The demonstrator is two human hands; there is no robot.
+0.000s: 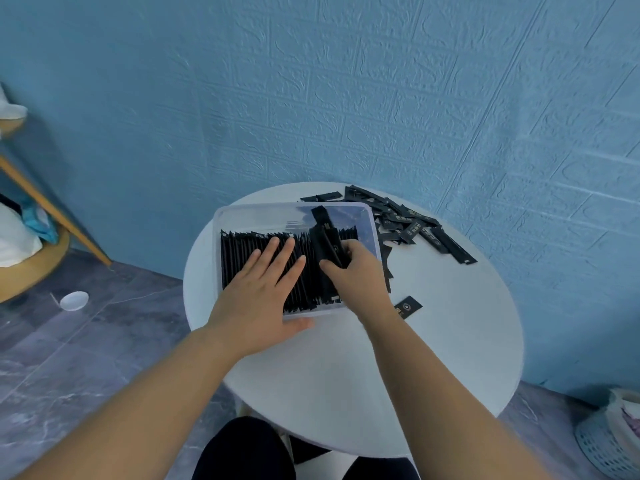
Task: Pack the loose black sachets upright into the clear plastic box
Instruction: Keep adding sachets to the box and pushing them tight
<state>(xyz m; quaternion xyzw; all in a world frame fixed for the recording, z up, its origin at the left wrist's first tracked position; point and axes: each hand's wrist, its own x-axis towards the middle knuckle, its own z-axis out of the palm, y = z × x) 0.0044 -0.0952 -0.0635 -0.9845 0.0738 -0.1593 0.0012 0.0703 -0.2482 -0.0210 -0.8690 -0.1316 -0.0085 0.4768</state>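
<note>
a row of black sachets point(242, 261) stands upright and packed edge to edge inside a clear plastic box point(219, 223), filling its left and middle parts. the right end of the box shows bare plastic. the box sits on the far half of a round white desk point(329, 375).

the left hand point(256, 296) lies palm down on the tops of the packed row, its fingers point(273, 251) straight and slightly spread, with the thumb along the near wall of the box. the right hand point(358, 275) grips a small bundle of sachets point(323, 233). thumb and fingers curl around its lower part and hold it on end at the right edge of the row, its top leaning away toward the far wall. both forearms are bare and reach in from the bottom of the view.

just right of the box, a loose pile of sachets point(419, 230) lies flat and crisscrossed on the desk, stretching toward its far right edge. a single sachet point(408, 306) lies apart, near the right wrist.

behind the desk is a blue textured wall point(346, 98). on the grey floor at left sits a small white dish point(73, 301), and at lower right a pale woven basket point(606, 441).
</note>
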